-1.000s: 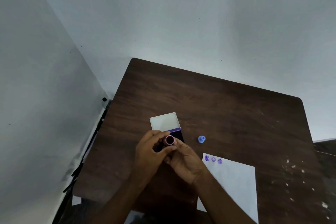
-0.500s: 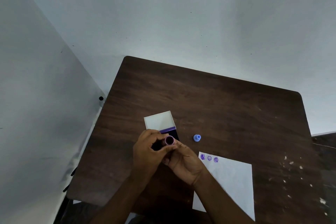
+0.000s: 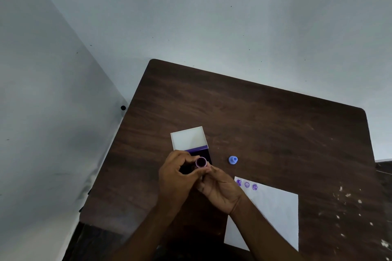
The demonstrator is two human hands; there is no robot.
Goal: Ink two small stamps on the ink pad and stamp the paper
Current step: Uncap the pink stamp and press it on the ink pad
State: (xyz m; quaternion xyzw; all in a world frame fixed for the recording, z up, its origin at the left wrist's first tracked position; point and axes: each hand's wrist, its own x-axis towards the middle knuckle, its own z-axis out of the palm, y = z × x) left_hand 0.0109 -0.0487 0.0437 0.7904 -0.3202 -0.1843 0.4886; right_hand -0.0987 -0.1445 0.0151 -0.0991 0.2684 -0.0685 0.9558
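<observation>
On the dark table (image 3: 275, 125) lies the paper (image 3: 273, 214); the open ink pad (image 3: 191, 142) sits beyond both hands. The left hand (image 3: 176, 178) and right hand (image 3: 220, 190) together pinch a pink stamp (image 3: 201, 162), seemingly above the pad; a blue stamp (image 3: 233, 160) stands nearby.

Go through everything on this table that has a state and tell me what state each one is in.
Ink pad: lid open, white inside facing up.
Pink stamp: held by both hands over the pad, round face toward the camera.
Blue stamp: standing alone on the table.
Paper: flat, three purple prints at its far corner.
Left hand: grips the stamp.
Right hand: pinches it.
</observation>
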